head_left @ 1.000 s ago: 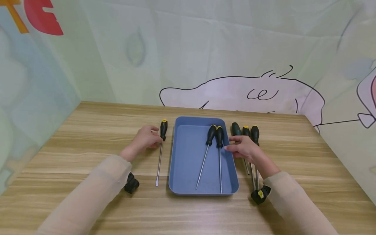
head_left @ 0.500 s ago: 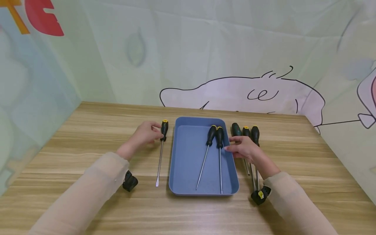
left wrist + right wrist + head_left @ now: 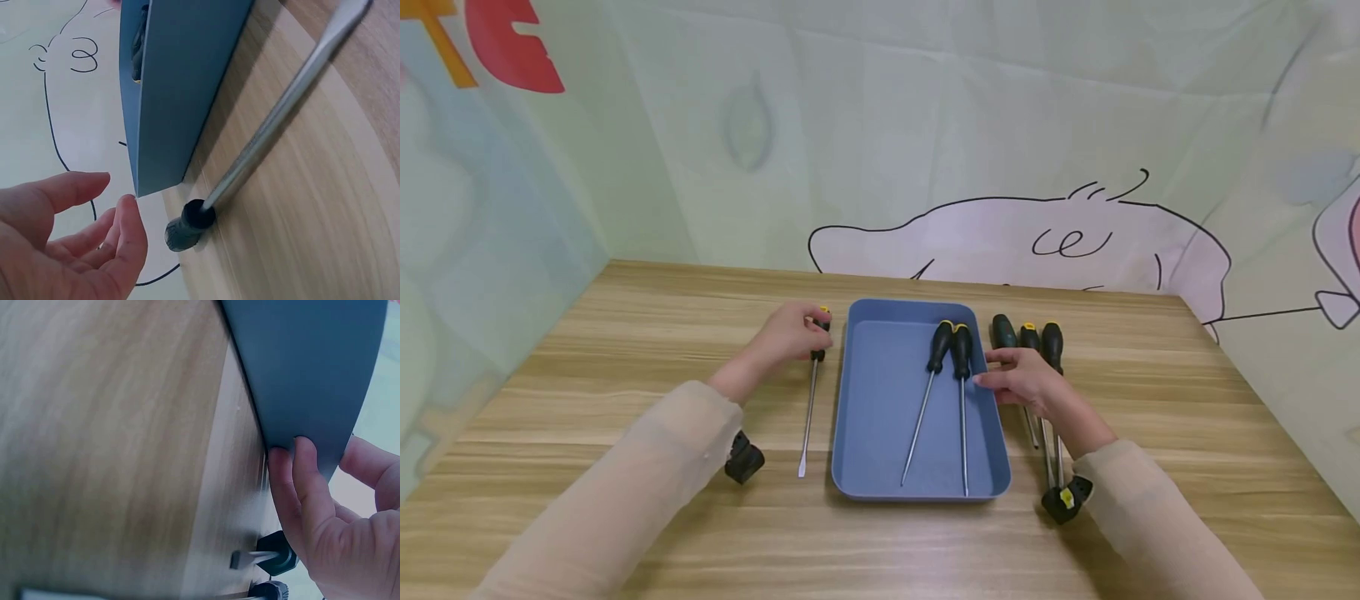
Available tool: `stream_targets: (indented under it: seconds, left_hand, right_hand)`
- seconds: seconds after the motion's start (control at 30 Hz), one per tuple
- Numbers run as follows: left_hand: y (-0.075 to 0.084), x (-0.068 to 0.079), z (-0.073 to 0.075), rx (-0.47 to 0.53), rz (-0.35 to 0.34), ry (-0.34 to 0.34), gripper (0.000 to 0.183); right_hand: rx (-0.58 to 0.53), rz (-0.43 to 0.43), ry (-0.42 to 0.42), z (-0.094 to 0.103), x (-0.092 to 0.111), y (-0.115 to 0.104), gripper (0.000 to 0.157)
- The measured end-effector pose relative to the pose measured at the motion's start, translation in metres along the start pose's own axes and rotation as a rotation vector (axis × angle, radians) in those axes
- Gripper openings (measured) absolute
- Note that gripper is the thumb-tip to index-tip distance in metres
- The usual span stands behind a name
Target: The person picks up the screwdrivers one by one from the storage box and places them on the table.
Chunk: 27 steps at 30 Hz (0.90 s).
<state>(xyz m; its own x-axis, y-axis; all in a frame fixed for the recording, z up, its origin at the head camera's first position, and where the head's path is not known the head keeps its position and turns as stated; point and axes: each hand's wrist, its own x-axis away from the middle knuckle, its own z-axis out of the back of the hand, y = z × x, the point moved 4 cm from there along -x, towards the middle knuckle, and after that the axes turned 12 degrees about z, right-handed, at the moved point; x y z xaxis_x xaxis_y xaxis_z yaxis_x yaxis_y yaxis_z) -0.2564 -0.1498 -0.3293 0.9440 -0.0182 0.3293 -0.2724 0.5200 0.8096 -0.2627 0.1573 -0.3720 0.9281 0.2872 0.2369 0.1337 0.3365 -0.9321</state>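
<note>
My left hand (image 3: 787, 335) is over the handle of a flat-blade screwdriver (image 3: 810, 417), which lies on the table left of the blue tray (image 3: 880, 400). In the left wrist view, a gap separates the thumb and loosely bent fingers from the black screwdriver handle (image 3: 189, 226). With the right hand (image 3: 1022, 379) I hold the tray's right wall. The thumb is over the rim, and fingertips (image 3: 304, 450) press the outer side. Inside the tray lie two long black-handled screwdrivers (image 3: 938, 348), their handles touching near the top and shafts spread apart.
Right of the tray lie a dark green-handled screwdriver (image 3: 1003, 332) and two black-handled screwdrivers (image 3: 1052, 346), partly hidden by my right hand and wrist. The wooden table (image 3: 647, 333) meets a printed cloth backdrop (image 3: 880, 125) at the back. A black wrist device (image 3: 743, 458) hangs under the left sleeve.
My left hand has moved up and to the right, from beside the screwdriver to over its handle. The right hand and tray have stayed put.
</note>
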Motion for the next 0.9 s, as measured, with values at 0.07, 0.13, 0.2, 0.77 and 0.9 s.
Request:
stream_targets:
  seconds: [0.07,0.13,0.2,0.77,0.9]
  left_hand:
    - [0.001,-0.001,-0.002,0.008,-0.007,-0.005,0.044]
    - [0.001,-0.003,-0.004,0.017,-0.004,-0.013,0.045]
    - [0.003,-0.004,-0.006,0.024,-0.006,-0.019,0.045]
    - [0.013,-0.002,-0.020,0.096,0.012,-0.074,0.046]
    - [0.014,-0.002,-0.024,0.074,0.003,-0.077,0.044]
  right_hand:
    - [0.004,0.001,0.001,0.001,0.000,0.000,0.061]
    - [0.002,-0.005,0.013,0.001,0.000,0.001,0.059]
    - [0.002,-0.002,0.011,0.001,0.000,0.001,0.060]
    - [0.011,-0.006,0.007,0.001,-0.001,0.001,0.060]
    - [0.015,-0.010,0.006,0.001,-0.001,0.002,0.061]
